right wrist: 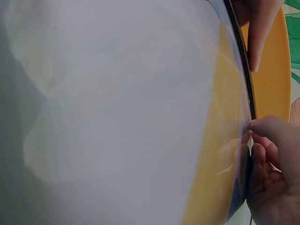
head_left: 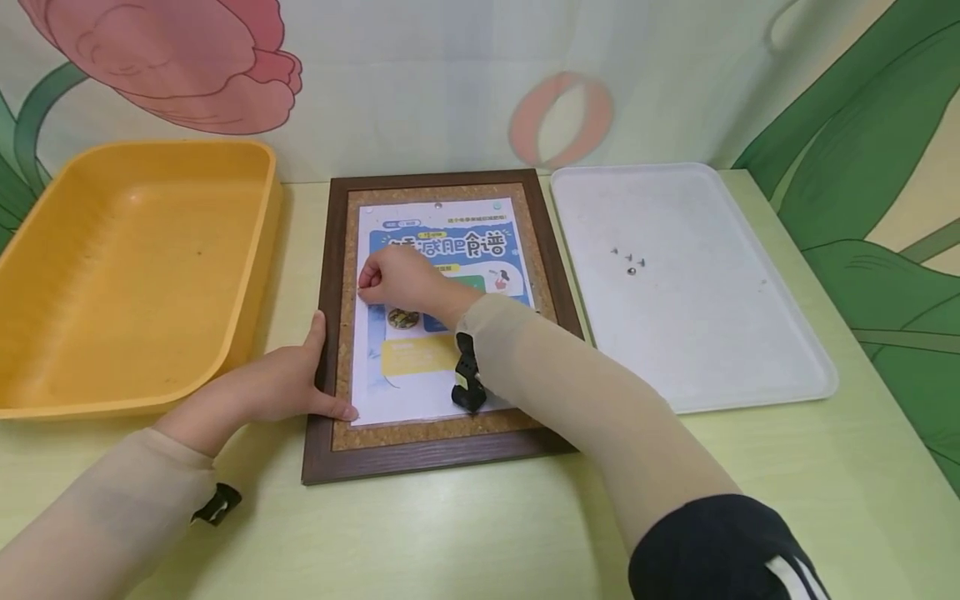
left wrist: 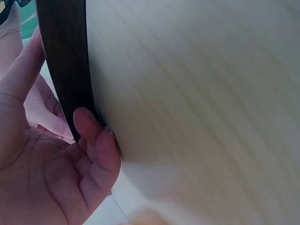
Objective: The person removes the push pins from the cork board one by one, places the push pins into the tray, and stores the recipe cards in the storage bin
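A glossy printed poster (head_left: 420,404) in blue, white and yellow lies on a cork board (head_left: 435,429) with a dark brown wooden frame (head_left: 450,462). Several thumbtacks, such as one at the top edge (head_left: 438,204), sit in the poster. My left hand (head_left: 281,387) grips the frame's left side. Its thumb rests near the poster's lower left corner, while the other fingers (left wrist: 105,154) curl against the outer edge. At the poster's left edge, my right hand (head_left: 405,279) pinches what looks like a thumbtack, mostly hidden by the fingertips (right wrist: 258,125).
Left of the board stands a deep yellow tub (head_left: 225,333). On the right, a white tray (head_left: 712,350) holds several loose thumbtacks (head_left: 631,271). All of it is on a pale green wood-grain table (head_left: 420,533) against a patterned curtain (head_left: 420,92).
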Available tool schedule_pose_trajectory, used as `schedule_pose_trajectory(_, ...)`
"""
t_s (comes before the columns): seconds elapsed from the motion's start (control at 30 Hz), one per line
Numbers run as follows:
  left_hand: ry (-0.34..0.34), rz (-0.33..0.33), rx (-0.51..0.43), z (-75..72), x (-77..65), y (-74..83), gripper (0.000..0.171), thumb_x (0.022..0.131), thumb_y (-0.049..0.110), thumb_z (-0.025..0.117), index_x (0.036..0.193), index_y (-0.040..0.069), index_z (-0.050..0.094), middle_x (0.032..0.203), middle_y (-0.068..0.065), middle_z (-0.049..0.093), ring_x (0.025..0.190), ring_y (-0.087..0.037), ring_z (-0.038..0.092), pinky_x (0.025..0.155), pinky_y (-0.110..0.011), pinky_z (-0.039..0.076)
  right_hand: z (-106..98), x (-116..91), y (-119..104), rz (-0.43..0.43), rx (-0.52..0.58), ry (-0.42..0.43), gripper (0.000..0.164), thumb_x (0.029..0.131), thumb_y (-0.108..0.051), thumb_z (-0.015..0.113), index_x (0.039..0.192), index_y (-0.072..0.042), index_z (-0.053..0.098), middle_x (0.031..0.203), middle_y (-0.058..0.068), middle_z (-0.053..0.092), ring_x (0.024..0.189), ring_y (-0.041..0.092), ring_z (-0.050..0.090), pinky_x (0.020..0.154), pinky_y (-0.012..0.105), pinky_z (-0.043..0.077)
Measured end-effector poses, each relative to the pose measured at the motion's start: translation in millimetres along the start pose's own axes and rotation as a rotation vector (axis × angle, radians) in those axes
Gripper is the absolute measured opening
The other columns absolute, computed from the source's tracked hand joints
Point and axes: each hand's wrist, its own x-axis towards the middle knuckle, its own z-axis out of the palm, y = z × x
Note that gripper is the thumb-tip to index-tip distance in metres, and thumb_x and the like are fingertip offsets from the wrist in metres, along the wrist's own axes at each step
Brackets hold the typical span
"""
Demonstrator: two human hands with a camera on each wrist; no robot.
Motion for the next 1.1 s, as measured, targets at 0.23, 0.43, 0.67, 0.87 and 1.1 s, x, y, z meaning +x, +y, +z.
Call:
schedule_pose_trajectory(0.23,0.005,0.002,0.006,0.6,-1.4,-3.5,0.138,0.066,0.063,0.072,0.138,-0.016,-0.016,0.116,-0.042,0.048,0.096,-0.034,0.055,0.086,-0.048,0.043,2,-1,-5,0.007,-0.012,-0.002,0.013,0.086,-0.020,0.065,0.093,-0.009,0.066,0.082,0.001,0.060,0.075,0.011,0.052,0.066,0.018,0.039)
schedule_pose_trajectory(0.43,0.008,0.007,0.010,0.6,-0.3,-3.4,0.139,0.065,0.063,0.072,0.138,-0.015,-0.016,0.115,-0.042,0.049,0.094,-0.033,0.055,0.085,-0.047,0.044,1,-2,-3,0.004,0.016,0.010,0.012,0.086,-0.018,0.064,0.091,-0.008,0.065,0.081,0.001,0.059,0.073,0.011,0.051,0.065,0.018,0.039)
schedule_pose_trajectory(0.67,0.009,0.008,0.018,-0.4,-0.8,-3.5,0.139,0.065,0.063,0.072,0.138,-0.015,-0.017,0.114,-0.042,0.049,0.092,-0.032,0.055,0.083,-0.046,0.045,-3,-3,2,-0.025,0.070,0.010,0.012,0.090,-0.018,0.061,0.092,-0.007,0.067,0.081,0.001,0.062,0.073,0.011,0.053,0.066,0.018,0.040)
schedule_pose_trajectory(0.87,0.007,0.008,0.013,0.1,-0.8,-2.4,0.138,0.065,0.063,0.072,0.138,-0.015,-0.017,0.117,-0.042,0.047,0.092,-0.031,0.055,0.083,-0.046,0.045,-7,-4,11,-0.013,0.162,-0.015,0.017,0.090,-0.022,0.063,0.100,-0.008,0.067,0.090,0.000,0.064,0.080,0.011,0.055,0.072,0.018,0.043)
schedule_pose_trajectory(1.1,0.006,-0.006,-0.001,0.4,-0.1,-1.6,0.138,0.065,0.063,0.072,0.139,-0.013,-0.017,0.123,-0.042,0.044,0.093,-0.032,0.054,0.086,-0.048,0.044,-19,-17,24,-0.020,0.233,-0.002,0.015,0.086,-0.020,0.069,0.096,-0.009,0.066,0.090,0.000,0.064,0.082,0.012,0.058,0.074,0.021,0.045)
